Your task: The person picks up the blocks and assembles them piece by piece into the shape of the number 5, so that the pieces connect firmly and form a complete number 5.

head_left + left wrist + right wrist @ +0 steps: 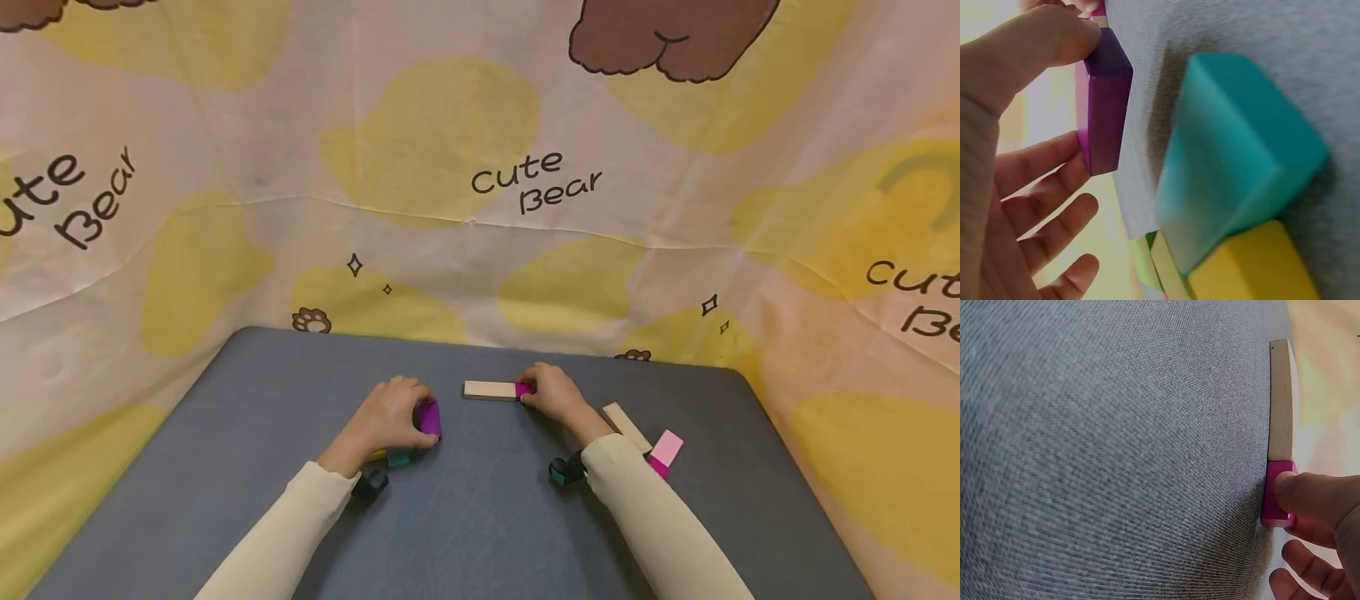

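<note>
My left hand [390, 414] pinches a purple block [1107, 106] between the thumb at one end and the fingers at the other; the remaining fingers spread apart. Beside it, in the left wrist view, a teal block [1229, 169] rests against a yellow block [1254, 269], with a green piece [1144, 262] further back. Towards the back of the table, my right hand [553, 393] grips a small magenta block [1279, 494] with thumb and fingers. That block sits end to end with a long plain wooden block [1281, 400], which lies flat on the table.
Right of the right forearm lie another wooden block [627, 428], a pink block [667, 448] and a magenta piece [659, 469] partly hidden by the sleeve. The grey table [465, 517] meets a printed cloth [420, 275] at its back and sides.
</note>
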`<action>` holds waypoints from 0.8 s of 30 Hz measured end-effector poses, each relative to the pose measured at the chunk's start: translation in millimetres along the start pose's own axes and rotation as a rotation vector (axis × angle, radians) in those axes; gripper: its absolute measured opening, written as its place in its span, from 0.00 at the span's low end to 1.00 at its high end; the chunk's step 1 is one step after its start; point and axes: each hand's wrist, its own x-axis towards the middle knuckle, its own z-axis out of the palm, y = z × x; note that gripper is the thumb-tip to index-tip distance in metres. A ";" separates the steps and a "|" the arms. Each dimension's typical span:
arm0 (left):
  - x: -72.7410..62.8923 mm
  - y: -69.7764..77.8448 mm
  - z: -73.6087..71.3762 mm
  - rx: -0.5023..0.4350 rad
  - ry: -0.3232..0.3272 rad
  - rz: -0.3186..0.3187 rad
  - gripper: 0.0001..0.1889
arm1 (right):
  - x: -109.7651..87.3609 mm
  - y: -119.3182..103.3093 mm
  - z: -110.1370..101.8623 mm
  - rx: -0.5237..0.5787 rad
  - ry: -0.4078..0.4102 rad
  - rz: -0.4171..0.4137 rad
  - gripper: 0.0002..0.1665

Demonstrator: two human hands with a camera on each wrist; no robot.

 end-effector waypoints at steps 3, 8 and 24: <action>7.0 0.8 -1.6 -0.011 -0.009 0.009 0.29 | -0.2 0.0 -0.6 0.003 -0.002 0.006 0.11; 19.7 -0.6 -2.4 -0.019 -0.035 0.011 0.29 | 0.5 -0.2 -1.1 0.002 -0.001 0.007 0.11; 53.2 -6.0 9.0 -0.131 -0.154 -0.074 0.28 | 1.3 -1.3 -1.4 0.011 -0.004 0.013 0.12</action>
